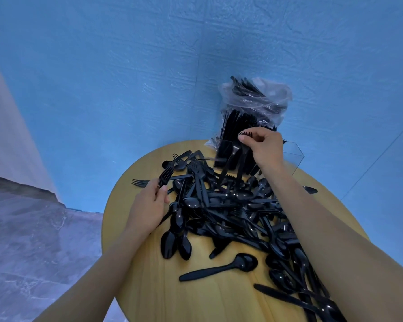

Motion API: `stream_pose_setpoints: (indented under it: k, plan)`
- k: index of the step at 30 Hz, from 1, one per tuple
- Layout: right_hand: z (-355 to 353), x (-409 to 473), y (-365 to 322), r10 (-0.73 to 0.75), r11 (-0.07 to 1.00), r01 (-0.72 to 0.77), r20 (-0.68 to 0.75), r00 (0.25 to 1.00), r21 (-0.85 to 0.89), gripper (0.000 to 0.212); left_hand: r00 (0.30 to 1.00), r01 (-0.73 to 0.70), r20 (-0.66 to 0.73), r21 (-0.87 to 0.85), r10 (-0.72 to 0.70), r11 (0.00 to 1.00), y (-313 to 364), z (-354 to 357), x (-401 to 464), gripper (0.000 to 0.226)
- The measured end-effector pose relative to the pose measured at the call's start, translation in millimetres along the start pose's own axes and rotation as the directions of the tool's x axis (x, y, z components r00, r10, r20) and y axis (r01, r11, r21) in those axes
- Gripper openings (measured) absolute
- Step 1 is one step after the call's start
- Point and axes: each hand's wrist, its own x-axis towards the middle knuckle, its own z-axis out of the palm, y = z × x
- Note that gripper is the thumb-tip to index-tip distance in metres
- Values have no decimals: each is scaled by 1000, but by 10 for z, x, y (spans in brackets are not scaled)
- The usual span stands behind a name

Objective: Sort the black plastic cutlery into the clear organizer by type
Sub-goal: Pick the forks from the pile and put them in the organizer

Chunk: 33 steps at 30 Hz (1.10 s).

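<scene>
1. My right hand is up at the far edge of the round wooden table, fingers pinched on a black fork near its tines, which stick out just above my fingertips.
2. The fork's long axis runs nearly upright, handle down, tilted a little toward me, and its lower end is already among the cutlery standing in the clear organizer. As I judge it, the coming move is a short drop straight along that axis.
3. Which compartment the handle is in I cannot tell; dark pieces crowd together there.
4. My left hand sits at the near-left rim of the heap of loose cutlery, thumb and fingers closed on another fork whose tines point up and away from me.
5. The organizer lies ahead and to the right of that second fork, so my right hand is the nearer one.
6. A clear bag of more cutlery stands just behind the organizer.
</scene>
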Motion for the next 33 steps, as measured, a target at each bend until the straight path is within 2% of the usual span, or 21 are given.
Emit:
stream_pose_setpoints:
  k: [4, 6, 8, 11, 13, 20, 23, 28, 31, 33]
  plan:
    - [-127, -48, -199, -104, 991, 113, -123, 987, 68, 10, 1000, 22, 12, -45, -22, 999, 39, -9, -7, 21]
    - [-179, -100, -347, -141, 985, 152, -121, 983, 86, 11, 999, 29, 17, -93, -28, 995, 82, -23, 3, 22]
    - [-202, -187, -487, -147, 984, 152, -59, 987, 91, 11, 1000, 27, 14, -132, -25, 991, 161, -38, 11, 21]
    - [-146, -388, -591, -101, 992, 95, 84, 991, 80, 15, 999, -10, 45, -187, 19, 982, 362, -25, -22, 22]
    - [-61, -537, -569, -58, 994, 44, 139, 989, 102, 14, 995, 13, 95, -279, 14, 960, 550, 10, -82, 21]
    - [84, -810, -449, -14, 985, 0, 81, 997, 172, 12, 972, 61, 230, -431, 44, 900, 858, 174, -308, 23]
    - [102, -917, -440, -16, 990, 5, 75, 997, 144, 4, 960, 135, 279, -554, 30, 822, 931, 234, -393, 23]
    - [189, -1058, -377, 79, 979, -85, 38, 996, 187, 17, 952, 182, 304, -638, 28, 748, 993, 241, -470, 25]
    - [260, -1134, -411, 152, 941, -186, 138, 979, 281, 15, 953, 134, 293, -627, 73, 768, 964, 187, -518, 25]
    - [306, -1166, -438, 135, 946, -194, 229, 964, 261, 10, 953, 119, 290, -615, 83, 780, 895, 144, -531, 25]
